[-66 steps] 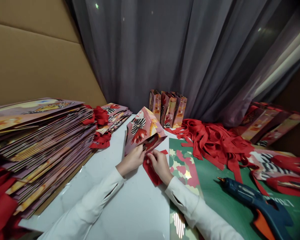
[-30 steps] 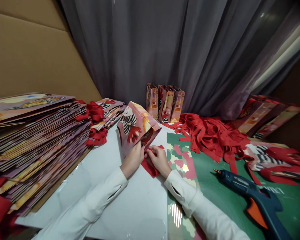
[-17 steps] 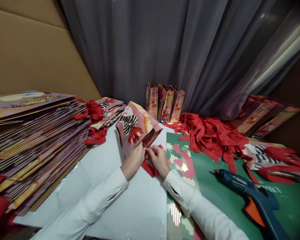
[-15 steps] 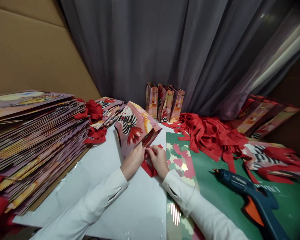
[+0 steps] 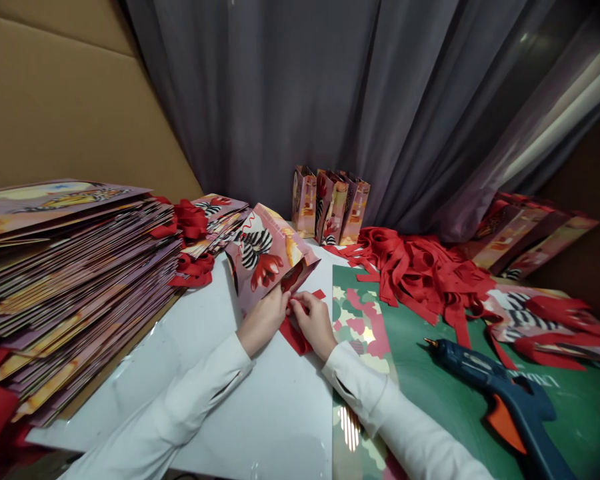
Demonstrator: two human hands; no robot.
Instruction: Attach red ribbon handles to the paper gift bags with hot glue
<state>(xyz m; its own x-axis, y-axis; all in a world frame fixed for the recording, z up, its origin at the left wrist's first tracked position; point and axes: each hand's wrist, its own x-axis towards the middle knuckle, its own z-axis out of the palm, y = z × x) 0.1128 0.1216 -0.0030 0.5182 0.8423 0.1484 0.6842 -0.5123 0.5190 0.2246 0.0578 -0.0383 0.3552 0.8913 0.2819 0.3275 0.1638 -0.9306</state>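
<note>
A printed paper bag (image 5: 267,257) with a striped butterfly and red flower lies tilted over the white board, its open end toward me. My left hand (image 5: 266,319) is closed on the bag's near edge. Close beside it, touching or nearly touching, my right hand (image 5: 316,325) pinches a red ribbon (image 5: 296,337) at the bag's mouth. Part of the ribbon hangs below, between the hands. The fingertips hide exactly where ribbon and bag meet.
A tall stack of flat bags (image 5: 80,287) fills the left. Upright bags (image 5: 330,207) stand by the curtain. Red ribbons (image 5: 420,273) are heaped at right, and a blue glue gun (image 5: 500,387) lies on the green board (image 5: 430,400).
The bag and my left hand have shifted very slightly to the left. Both hands keep their hold at the bag's mouth.
</note>
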